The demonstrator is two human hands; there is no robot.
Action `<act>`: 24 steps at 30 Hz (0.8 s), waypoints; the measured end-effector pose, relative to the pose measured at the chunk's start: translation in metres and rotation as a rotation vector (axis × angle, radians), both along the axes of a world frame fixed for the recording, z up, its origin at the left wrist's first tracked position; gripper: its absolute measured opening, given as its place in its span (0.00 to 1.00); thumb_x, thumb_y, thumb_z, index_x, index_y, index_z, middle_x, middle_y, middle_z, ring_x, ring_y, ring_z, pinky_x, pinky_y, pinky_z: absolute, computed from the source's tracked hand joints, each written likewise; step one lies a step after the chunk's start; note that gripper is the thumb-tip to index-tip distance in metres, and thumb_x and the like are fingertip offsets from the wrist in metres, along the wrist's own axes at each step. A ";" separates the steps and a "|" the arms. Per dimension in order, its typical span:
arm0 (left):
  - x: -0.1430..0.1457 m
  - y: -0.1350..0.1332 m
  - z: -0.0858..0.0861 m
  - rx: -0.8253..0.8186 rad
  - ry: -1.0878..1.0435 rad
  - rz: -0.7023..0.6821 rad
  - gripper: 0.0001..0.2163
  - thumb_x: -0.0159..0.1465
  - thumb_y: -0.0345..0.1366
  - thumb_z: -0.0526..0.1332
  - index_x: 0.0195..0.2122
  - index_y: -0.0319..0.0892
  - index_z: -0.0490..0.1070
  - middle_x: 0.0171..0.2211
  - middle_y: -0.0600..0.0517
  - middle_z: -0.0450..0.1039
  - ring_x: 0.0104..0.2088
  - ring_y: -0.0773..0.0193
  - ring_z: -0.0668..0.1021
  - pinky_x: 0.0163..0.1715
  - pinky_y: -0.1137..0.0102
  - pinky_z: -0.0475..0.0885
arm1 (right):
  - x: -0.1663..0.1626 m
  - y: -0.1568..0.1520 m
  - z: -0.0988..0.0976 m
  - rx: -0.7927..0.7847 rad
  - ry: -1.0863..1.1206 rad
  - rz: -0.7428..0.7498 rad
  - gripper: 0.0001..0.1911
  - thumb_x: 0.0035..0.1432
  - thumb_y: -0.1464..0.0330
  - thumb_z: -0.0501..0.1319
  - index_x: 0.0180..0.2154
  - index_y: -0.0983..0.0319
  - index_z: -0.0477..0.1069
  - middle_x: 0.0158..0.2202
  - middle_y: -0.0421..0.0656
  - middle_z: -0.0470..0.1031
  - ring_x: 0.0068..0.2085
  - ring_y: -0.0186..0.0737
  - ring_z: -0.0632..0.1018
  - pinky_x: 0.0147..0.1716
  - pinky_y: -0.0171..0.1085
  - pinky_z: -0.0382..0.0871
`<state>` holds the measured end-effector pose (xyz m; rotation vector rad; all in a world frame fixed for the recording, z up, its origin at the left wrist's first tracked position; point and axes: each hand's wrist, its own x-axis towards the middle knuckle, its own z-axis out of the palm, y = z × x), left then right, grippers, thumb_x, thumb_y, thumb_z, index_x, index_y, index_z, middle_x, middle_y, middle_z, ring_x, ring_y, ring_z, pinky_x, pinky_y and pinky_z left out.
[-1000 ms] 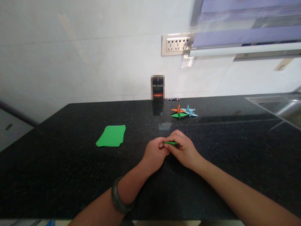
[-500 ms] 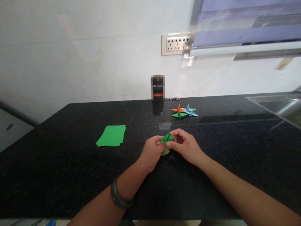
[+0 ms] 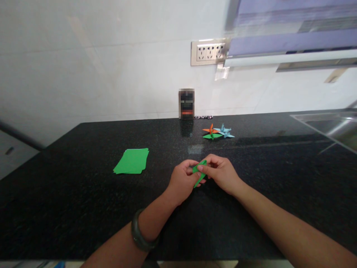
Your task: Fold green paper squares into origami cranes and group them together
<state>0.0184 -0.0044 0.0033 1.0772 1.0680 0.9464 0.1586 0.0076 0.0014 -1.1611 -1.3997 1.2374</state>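
A small folded piece of green origami paper point(image 3: 201, 178) is held between my hands above the dark countertop. My left hand point(image 3: 182, 180) pinches its left side, thumb on top and some fingers showing beneath. From the other side my right hand point(image 3: 222, 172) grips it between thumb and index finger, with the thumb lying across the paper's face. Part of the paper is covered by my fingers. Beyond my hands stand finished paper cranes: an orange crane point(image 3: 210, 130), a green crane point(image 3: 212, 136) and light blue cranes point(image 3: 226, 132).
To the left lies a stack of green paper sheets point(image 3: 131, 161) on the black speckled countertop point(image 3: 83, 197). A dark blurred box point(image 3: 186, 104) with a beaded strap point(image 3: 204, 117) leans by the wall. At the right edge is a metal sink point(image 3: 340, 128).
My fingers have shifted on the folded green paper, and my right thumb now presses across it. The paper looks narrower and more slanted. The cranes and the stack stay put.
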 end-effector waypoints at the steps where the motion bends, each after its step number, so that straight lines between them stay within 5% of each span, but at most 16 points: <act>1: 0.000 0.000 0.000 0.000 0.016 -0.013 0.09 0.52 0.31 0.63 0.35 0.38 0.66 0.22 0.53 0.74 0.22 0.66 0.77 0.21 0.75 0.69 | 0.000 0.000 0.000 -0.015 0.009 -0.001 0.12 0.42 0.62 0.67 0.23 0.64 0.70 0.19 0.38 0.70 0.20 0.30 0.68 0.19 0.30 0.60; 10: -0.003 0.001 -0.003 0.021 0.072 -0.099 0.08 0.53 0.29 0.61 0.35 0.37 0.66 0.25 0.51 0.75 0.23 0.67 0.78 0.23 0.75 0.70 | -0.002 0.002 0.002 -0.164 0.230 -0.049 0.22 0.47 0.56 0.63 0.13 0.64 0.63 0.10 0.35 0.59 0.14 0.26 0.60 0.14 0.30 0.52; 14: -0.003 0.001 -0.003 0.001 0.101 -0.050 0.08 0.53 0.27 0.61 0.34 0.37 0.67 0.22 0.53 0.74 0.22 0.66 0.78 0.21 0.76 0.69 | 0.001 0.007 0.003 -0.223 0.327 -0.089 0.19 0.47 0.55 0.61 0.18 0.64 0.67 0.13 0.36 0.63 0.14 0.27 0.60 0.13 0.30 0.55; 21: -0.002 0.000 0.001 0.004 0.097 0.015 0.08 0.52 0.30 0.63 0.33 0.37 0.68 0.21 0.52 0.74 0.22 0.65 0.78 0.20 0.76 0.69 | 0.003 0.003 0.001 -0.052 0.033 -0.078 0.15 0.39 0.60 0.68 0.24 0.64 0.70 0.19 0.36 0.67 0.17 0.27 0.64 0.15 0.29 0.57; 24: -0.002 -0.001 0.002 -0.003 0.073 0.011 0.08 0.51 0.30 0.63 0.33 0.37 0.68 0.22 0.51 0.75 0.22 0.65 0.78 0.20 0.76 0.69 | 0.000 0.001 0.001 -0.043 0.029 -0.070 0.14 0.44 0.60 0.65 0.21 0.64 0.68 0.17 0.36 0.66 0.17 0.27 0.63 0.15 0.30 0.56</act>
